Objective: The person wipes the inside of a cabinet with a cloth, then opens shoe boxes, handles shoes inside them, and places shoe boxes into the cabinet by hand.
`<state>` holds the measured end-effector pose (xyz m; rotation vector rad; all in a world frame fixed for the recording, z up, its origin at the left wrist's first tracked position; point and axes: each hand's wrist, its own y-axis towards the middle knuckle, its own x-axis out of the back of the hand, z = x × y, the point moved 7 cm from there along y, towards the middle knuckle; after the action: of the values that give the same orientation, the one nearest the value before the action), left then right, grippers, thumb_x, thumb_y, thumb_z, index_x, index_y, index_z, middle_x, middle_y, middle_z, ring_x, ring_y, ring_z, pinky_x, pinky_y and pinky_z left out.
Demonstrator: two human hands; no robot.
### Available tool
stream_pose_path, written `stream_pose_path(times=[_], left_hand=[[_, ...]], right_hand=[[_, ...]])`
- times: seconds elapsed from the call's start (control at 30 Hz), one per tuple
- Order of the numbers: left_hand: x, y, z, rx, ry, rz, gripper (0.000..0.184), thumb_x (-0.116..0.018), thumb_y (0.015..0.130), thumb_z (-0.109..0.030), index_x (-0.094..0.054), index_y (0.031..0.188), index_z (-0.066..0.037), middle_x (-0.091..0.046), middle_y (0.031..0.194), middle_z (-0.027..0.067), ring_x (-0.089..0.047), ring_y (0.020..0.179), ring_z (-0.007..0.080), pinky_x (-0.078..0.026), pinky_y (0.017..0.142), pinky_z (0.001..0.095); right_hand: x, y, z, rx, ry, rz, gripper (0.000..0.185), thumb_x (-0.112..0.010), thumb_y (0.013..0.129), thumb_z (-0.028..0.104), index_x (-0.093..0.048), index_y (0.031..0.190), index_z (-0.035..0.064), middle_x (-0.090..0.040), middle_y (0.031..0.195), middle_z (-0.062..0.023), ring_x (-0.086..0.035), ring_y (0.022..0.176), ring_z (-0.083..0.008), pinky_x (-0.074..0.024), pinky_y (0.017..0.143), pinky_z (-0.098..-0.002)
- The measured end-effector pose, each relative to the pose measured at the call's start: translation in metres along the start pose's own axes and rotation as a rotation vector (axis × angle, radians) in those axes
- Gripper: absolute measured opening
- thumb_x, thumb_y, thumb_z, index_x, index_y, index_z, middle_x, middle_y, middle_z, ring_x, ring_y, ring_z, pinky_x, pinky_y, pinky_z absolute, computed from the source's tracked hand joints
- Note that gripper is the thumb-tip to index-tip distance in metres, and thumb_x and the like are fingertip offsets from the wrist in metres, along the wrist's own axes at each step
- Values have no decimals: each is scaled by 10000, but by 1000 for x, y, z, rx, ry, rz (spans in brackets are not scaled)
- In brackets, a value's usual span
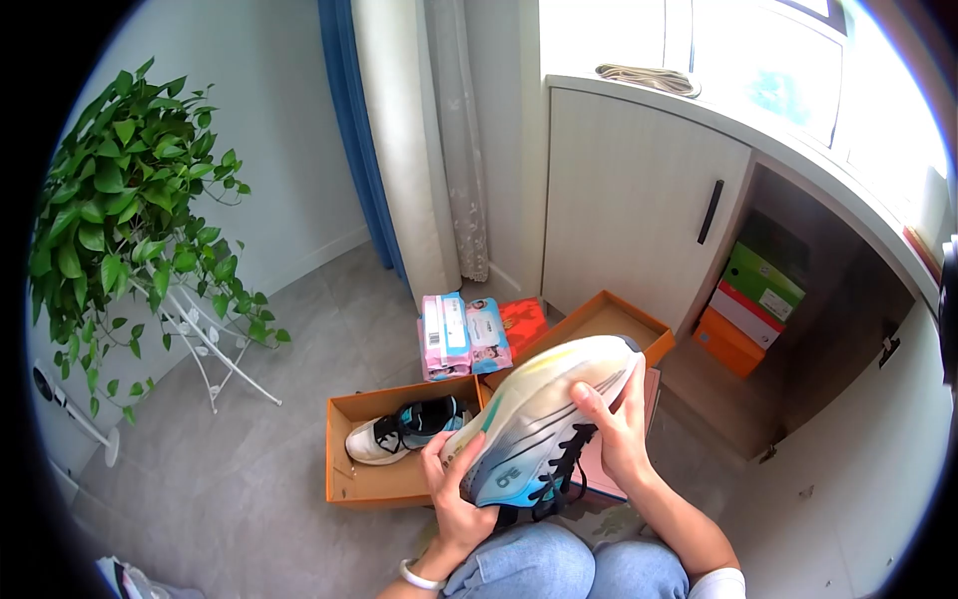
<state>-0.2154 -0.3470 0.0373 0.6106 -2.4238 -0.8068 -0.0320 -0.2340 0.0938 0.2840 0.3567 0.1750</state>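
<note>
A running shoe point(534, 424), pale with blue at the heel, is held up in front of you just above your knees point(544, 559), tilted with its toe toward one o'clock and its heel toward seven. Your left hand point(461, 504) is curled around the heel end; your right hand point(624, 434) pinches the forefoot, thumb on the upper, other fingers mostly hidden behind. Black laces point(564, 461) trail off the side facing you. From the shoe, an open orange box point(374, 487) lies at nine o'clock on the floor point(289, 439), with a second shoe point(371, 445) inside. At eleven are pink and blue packets point(446, 334), at twelve a red item point(524, 319), and at one an open orange tray point(574, 331), perhaps the lid. Farther out, stacked boxes point(738, 317) fill part of an open cabinet at two, and a leafy plant point(110, 210) stands at ten. If your right thumb eased, the toe could likely swing down toward your knees; the loose laces might snag your fingers, and a low leftward move could knock the box's rim.
</note>
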Motion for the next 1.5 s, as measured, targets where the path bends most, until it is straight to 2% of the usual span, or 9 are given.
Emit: stream_pose_path(times=[0.17, 0.37, 0.63, 0.9, 1.0, 1.07, 1.3, 1.4, 1.5], left_hand=[[-37, -12, 48, 676, -933, 98, 641, -667, 844, -138, -409, 1417, -13, -567, 1300, 126, -587, 1160, 204, -477, 1006, 340], [-58, -64, 81, 1092, -1111, 322, 455, -531, 976, -347, -500, 1325, -58, -618, 1137, 67, -619, 1015, 155, -524, 871, 302], [-60, -67, 85, 1045, -1066, 350, 377, -484, 1001, -352, -503, 1284, -104, -617, 1109, 53, -626, 992, 181, -537, 856, 342], [-59, -46, 71, 789, -812, 427, 426, -460, 1013, -247, -433, 1395, -58, -622, 1178, 100, -649, 986, 189, -559, 846, 337], [-69, -45, 76, 857, -1088, 390, 494, -472, 1010, -271, -373, 1444, -56, -582, 1265, 135, -632, 1084, 228, -547, 913, 359], [-57, -34, 59, 689, -854, 435, 565, -489, 1003, -326, -316, 1470, -58, -526, 1340, 169, -594, 1170, 266, -530, 963, 384], [-57, -41, 65, 807, -941, 426, 638, -476, 1001, -409, -267, 1483, -48, -505, 1360, 179, -573, 1200, 275, -504, 1002, 418], [-46, -35, 56, 509, -544, 522, 543, -442, 1013, -410, -381, 1417, -53, -554, 1296, 131, -603, 1128, 230, -522, 959, 388], [-47, -64, 81, 945, -1234, 217, 497, -568, 963, -315, -426, 1388, -101, -516, 1350, 75, -537, 1218, 216, -467, 1013, 393]], right_hand=[[-4, 6, -9, 43, -14, 284, 701, -562, 928, 362, -239, 1469, 55, -335, 1445, -136, -329, 1356, -228, -282, 1114, -418], [-11, 9, -13, 13, -122, 120, 605, -684, 910, 209, -385, 1403, 27, -519, 1298, -114, -503, 1204, -171, -399, 1040, -337], [-1, 5, -11, 33, -141, -22, 498, -779, 830, 137, -484, 1212, 16, -595, 1101, -76, -581, 1032, -137, -488, 908, -302], [1, 11, 8, 151, 16, 48, 529, -663, 931, 230, -458, 1362, 1, -586, 1224, -77, -565, 1093, -135, -447, 943, -275], [4, 11, 3, 117, 34, 0, 402, -664, 940, 191, -554, 1271, -8, -633, 1121, -50, -577, 1029, -108, -469, 901, -263], [5, 10, 3, 132, 36, -10, 397, -671, 935, 183, -560, 1266, -6, -637, 1113, -48, -582, 1018, -105, -474, 893, -261], [10, 10, -1, 119, 41, -43, 390, -695, 915, 150, -575, 1255, 3, -647, 1102, -41, -593, 1010, -103, -488, 881, -263], [7, 13, -9, 42, 40, 31, 486, -639, 956, 227, -481, 1366, 20, -608, 1203, -71, -574, 1088, -138, -449, 965, -299], [6, 6, -32, -77, 112, 76, 588, -525, 1003, 337, -331, 1472, 41, -530, 1326, -116, -515, 1214, -191, -361, 1070, -348]])
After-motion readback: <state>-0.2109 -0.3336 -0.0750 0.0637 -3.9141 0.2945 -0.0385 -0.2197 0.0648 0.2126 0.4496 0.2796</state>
